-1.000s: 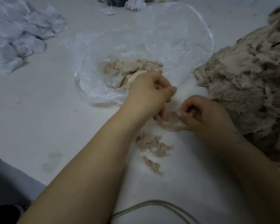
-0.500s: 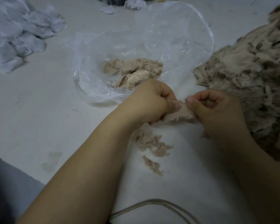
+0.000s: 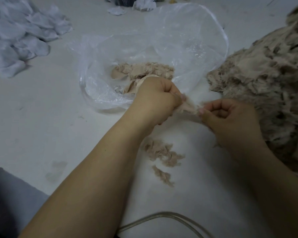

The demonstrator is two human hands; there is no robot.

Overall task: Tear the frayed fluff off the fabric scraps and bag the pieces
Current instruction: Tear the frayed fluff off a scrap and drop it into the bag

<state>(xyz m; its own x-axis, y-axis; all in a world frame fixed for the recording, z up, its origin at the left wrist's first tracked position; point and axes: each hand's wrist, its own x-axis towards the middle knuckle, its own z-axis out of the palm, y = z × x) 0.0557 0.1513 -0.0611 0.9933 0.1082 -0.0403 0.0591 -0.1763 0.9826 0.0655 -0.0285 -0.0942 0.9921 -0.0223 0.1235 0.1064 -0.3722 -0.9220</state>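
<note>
Both hands, left hand [image 3: 157, 98] and right hand [image 3: 230, 117], pinch one scrap [image 3: 190, 109] between them near the bag [image 3: 100, 79], which holds a few pieces, while fluff [image 3: 162, 152] lies nearer and the big pile [image 3: 265, 83] at right suggests most remains.

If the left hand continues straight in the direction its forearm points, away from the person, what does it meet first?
Probably the clear plastic bag: the left hand already overlaps its near rim, with bagged beige scraps just beyond. Height above the rim is unclear.
</note>
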